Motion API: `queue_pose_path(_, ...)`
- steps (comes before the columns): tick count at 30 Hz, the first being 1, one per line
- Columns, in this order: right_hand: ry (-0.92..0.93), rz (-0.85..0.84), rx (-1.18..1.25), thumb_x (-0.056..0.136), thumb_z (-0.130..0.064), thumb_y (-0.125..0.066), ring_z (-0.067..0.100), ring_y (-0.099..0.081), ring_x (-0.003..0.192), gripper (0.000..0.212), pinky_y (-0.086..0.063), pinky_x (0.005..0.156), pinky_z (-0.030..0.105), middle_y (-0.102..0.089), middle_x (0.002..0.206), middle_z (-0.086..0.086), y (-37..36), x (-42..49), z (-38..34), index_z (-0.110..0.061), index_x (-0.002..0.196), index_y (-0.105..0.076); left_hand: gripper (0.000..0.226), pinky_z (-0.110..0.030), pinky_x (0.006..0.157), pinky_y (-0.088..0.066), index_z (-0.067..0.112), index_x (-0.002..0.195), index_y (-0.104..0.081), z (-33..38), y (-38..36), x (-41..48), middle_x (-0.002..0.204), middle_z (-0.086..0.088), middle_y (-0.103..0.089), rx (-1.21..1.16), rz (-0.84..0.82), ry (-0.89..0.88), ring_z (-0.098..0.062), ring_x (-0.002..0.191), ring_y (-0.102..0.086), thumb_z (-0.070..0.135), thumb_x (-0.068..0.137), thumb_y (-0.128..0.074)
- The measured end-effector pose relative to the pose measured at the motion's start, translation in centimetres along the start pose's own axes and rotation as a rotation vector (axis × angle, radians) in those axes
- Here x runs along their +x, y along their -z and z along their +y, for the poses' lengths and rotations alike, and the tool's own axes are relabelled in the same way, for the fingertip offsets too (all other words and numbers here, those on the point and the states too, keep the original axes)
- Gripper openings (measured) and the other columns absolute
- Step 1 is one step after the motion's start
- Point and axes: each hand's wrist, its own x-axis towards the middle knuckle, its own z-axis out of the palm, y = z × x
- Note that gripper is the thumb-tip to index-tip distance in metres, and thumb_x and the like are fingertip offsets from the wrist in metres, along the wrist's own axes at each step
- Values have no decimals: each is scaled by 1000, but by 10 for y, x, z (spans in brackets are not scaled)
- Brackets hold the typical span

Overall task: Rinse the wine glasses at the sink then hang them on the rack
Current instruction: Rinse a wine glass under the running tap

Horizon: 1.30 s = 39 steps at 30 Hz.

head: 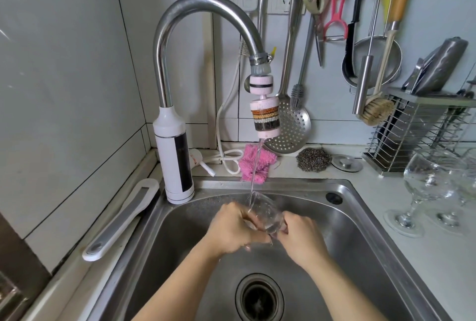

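Now | left hand grips wine glass | right hand grips it too

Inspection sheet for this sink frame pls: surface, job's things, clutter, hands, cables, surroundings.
Surface: steel sink; pale counter to its right.
Job's things: glass tilted under water running from the faucet; two glasses upright on the counter.
Clutter: pink cloth, scourer, metal disc behind the sink; white-grey tool at left.
Hands: left hand and right hand both grip the glass.
Cables: white cord looped behind the faucet.
Surroundings: tiled wall, hung utensils, wire rack at right.
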Motion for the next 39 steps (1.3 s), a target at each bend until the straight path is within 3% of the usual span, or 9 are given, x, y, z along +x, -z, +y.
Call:
queue_pose_path(3,16,5,-10,85,-30,-68,26,-63,87,15,-35,61,32,-70,89,-1,-1,0,2,-20,85,-57,12,-19,48,-50,20,91,-85,0,-1,0,94,6,-81,-205,-113,-11,-17,48,-68,12,81,-85)
queue_pose_path(8,1,56,-43,85,-41,-68,25,-63,81,32,-30,59,33,-65,80,-3,0,0,0,-20,76,-45,10,-27,72,-56,35,79,-81,-4,2,3,88,11,-79,354,242,2,-15,67,-73,40,71,-84)
queue_pose_path(13,17,3,-50,86,-41,-66,28,-65,95,23,-32,64,33,-73,96,0,0,0,1,-24,88,-52,18,-22,46,-52,25,94,-84,-1,-4,1,98,5,-81,-335,-118,-46,-18,50,-67,14,81,-86)
queue_pose_path(18,20,55,-80,89,-44,-64,31,-65,96,27,-28,64,36,-73,97,2,2,1,-1,-24,88,-45,40,-24,68,-53,47,79,-75,-8,0,5,73,24,-73,211,279,-98,1,69,-68,77,53,-73)
queue_pose_path(21,46,60,-132,89,-26,-58,29,-65,97,11,-28,70,35,-74,97,1,1,1,2,-23,93,-49,17,-32,74,-60,41,90,-82,-1,-4,2,92,20,-79,-67,-3,-69,-2,74,-71,40,73,-87)
queue_pose_path(23,47,34,-139,88,-21,-55,29,-65,98,11,-35,75,35,-74,98,1,1,1,3,-22,98,-51,19,-23,56,-56,20,103,-83,0,-8,0,100,15,-79,-261,-187,-48,-8,57,-71,11,86,-80)
queue_pose_path(29,2,-6,-96,97,-31,-53,30,-62,106,13,-39,84,35,-71,111,0,-4,3,-3,-24,97,-42,17,-25,76,-56,41,79,-79,-4,0,2,83,24,-76,344,270,-25,1,79,-70,54,69,-80)
queue_pose_path(33,-27,-64,-64,93,-23,-57,34,-61,106,19,-42,81,37,-69,110,4,-3,1,-2,-22,93,-38,20,-26,56,-56,43,86,-82,2,-5,-1,95,12,-80,-173,-117,-28,-7,50,-65,24,80,-84)
queue_pose_path(39,-89,-116,-24,89,-45,-65,28,-63,97,33,-47,69,35,-66,101,0,2,-1,-1,-21,93,-44,15,-27,77,-53,37,81,-76,-8,-1,5,84,19,-76,449,231,-66,-5,81,-70,45,70,-82)
